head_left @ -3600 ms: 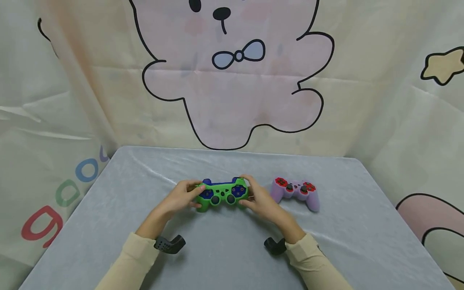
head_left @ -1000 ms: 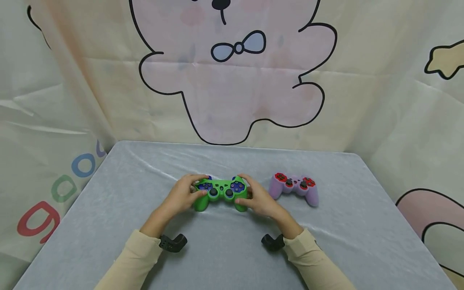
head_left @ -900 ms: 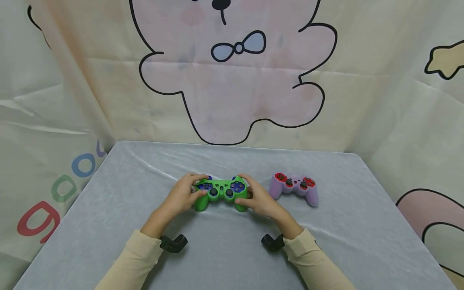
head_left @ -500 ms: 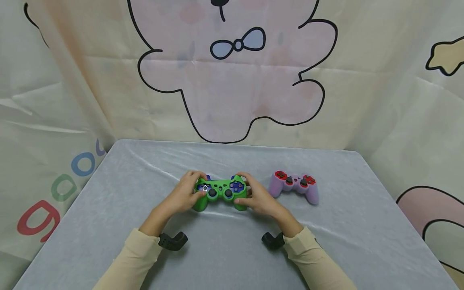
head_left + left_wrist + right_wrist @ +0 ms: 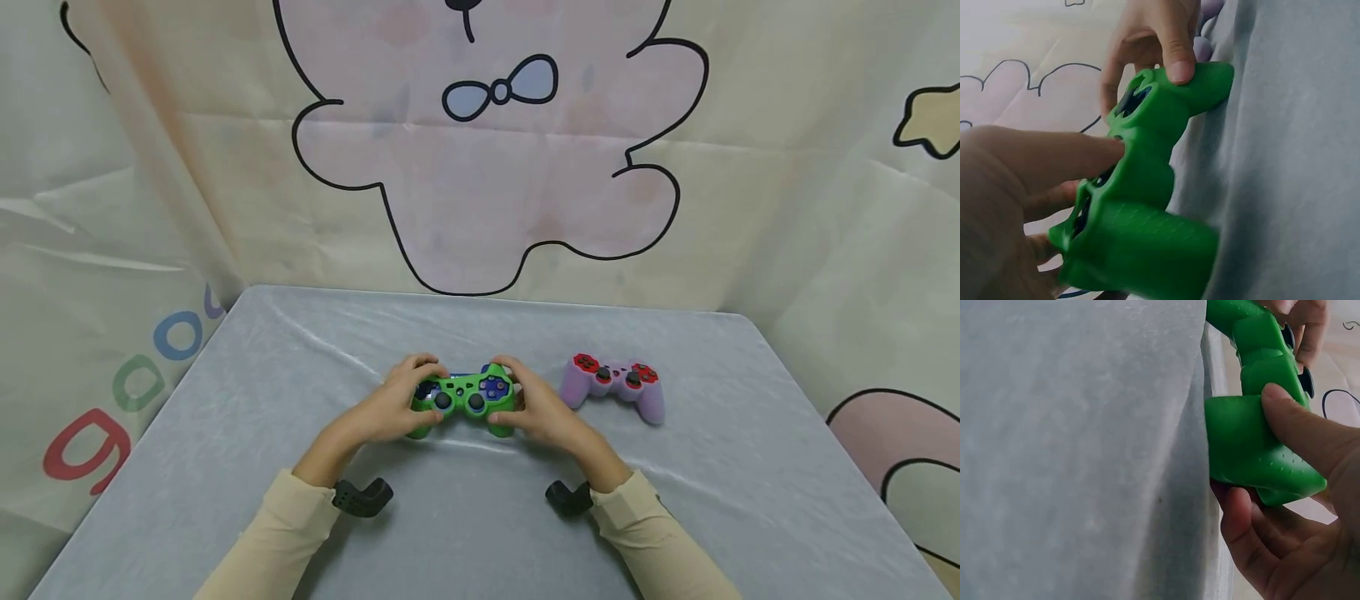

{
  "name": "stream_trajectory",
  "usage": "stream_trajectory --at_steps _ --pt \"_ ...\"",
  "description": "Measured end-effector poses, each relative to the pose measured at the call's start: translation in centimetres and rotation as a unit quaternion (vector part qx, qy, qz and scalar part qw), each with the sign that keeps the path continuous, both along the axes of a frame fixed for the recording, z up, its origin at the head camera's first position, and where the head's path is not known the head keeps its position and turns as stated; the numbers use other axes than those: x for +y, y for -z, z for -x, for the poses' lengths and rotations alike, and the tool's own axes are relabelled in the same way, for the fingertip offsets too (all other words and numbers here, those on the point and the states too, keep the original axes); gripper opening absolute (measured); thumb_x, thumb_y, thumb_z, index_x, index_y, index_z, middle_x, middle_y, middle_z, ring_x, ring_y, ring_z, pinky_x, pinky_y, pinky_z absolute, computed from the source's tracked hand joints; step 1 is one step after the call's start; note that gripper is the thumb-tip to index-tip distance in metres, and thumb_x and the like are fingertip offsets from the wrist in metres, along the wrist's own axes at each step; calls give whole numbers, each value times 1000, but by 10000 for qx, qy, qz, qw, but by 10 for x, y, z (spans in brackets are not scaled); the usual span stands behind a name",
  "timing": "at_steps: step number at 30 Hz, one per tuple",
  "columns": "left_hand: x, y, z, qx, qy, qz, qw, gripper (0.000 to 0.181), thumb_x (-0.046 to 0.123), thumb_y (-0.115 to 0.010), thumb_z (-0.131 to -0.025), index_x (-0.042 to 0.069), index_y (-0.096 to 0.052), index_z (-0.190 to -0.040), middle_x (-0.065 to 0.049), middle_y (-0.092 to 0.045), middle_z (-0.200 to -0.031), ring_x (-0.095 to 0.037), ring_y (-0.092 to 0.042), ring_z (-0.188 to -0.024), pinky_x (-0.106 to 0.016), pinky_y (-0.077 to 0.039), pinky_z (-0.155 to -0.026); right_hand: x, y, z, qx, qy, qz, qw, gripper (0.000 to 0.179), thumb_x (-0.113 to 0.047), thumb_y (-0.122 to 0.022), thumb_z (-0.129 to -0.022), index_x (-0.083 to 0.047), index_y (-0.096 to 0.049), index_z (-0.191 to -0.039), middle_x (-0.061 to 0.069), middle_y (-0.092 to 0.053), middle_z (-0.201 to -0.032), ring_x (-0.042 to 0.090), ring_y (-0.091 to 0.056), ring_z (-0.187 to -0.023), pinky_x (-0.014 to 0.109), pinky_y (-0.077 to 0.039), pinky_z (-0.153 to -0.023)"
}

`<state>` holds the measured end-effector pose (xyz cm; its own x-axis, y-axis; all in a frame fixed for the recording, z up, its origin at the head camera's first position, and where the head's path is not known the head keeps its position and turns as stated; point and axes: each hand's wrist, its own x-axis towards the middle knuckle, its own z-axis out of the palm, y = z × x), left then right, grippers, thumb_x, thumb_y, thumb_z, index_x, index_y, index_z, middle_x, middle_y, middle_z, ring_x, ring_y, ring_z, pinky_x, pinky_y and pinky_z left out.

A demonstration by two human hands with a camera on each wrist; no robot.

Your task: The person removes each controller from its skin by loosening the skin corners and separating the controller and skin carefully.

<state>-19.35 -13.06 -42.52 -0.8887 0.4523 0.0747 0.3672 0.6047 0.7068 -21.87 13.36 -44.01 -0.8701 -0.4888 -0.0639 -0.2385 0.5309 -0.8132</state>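
Note:
A game controller (image 5: 463, 390), blue under a green rubbery cover (image 5: 1141, 244), faces up near the middle of the table with two dark thumbsticks. My left hand (image 5: 392, 407) grips its left end, fingers over the top edge and thumb beside the left stick; they hide much of that end. In the left wrist view the thumb (image 5: 1094, 155) presses at the cover's front. My right hand (image 5: 542, 410) holds the right end, thumb on the right handle and fingers curled behind, as the right wrist view also shows. A strip of blue shows along the top edge.
A purple-covered controller (image 5: 615, 387) with red button areas lies to the right of my right hand. The grey cloth-covered table (image 5: 465, 533) ends at a printed curtain (image 5: 495, 208) behind. A black wrist device (image 5: 363, 497) sits on each cuff.
My left hand has shifted right over the controller, and its thumb has moved from the left end to beside the left stick. Less blue shows along the top edge than 3.6 seconds ago.

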Motion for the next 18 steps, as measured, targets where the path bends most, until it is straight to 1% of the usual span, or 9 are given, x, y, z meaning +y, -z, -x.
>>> stream_trajectory --at_steps 3,9,12,18 --pt "3 2 0 14 -24 0 10000 39 8 -77 -87 6 -59 -121 -22 -44 -149 -45 -38 -137 -62 -32 -113 1 -1 0 0 -39 -36 10000 82 -11 -83 -83 -14 -36 -151 26 -54 -137 15 -57 -74 28 -48 -64" --pt "5 2 0 -53 -236 -15 9997 26 8 -79 -86 8 -61 -105 -18 -46 -148 -44 -37 -138 -61 -33 -113 2 0 1 -4 -110 -93 9999 82 -14 -82 -84 -15 -35 -152 28 -53 -140 15 -58 -75 29 -49 -65" --pt "6 1 -1 -93 -202 6 9998 24 8 -79 -86 9 -61 -102 -18 -45 -148 -44 -37 -138 -61 -33 -112 2 0 2 25 -212 -111 9997 82 -14 -82 -85 -15 -34 -152 26 -56 -135 15 -58 -75 29 -50 -65" --pt "7 1 -2 -269 -87 -174 9995 22 6 -77 -87 10 -59 -98 -18 -44 -148 -38 -39 -139 -57 -33 -114 4 0 2 28 -319 -160 9994 83 -16 -81 -86 -15 -33 -153 20 -60 -126 15 -57 -74 28 -49 -65"
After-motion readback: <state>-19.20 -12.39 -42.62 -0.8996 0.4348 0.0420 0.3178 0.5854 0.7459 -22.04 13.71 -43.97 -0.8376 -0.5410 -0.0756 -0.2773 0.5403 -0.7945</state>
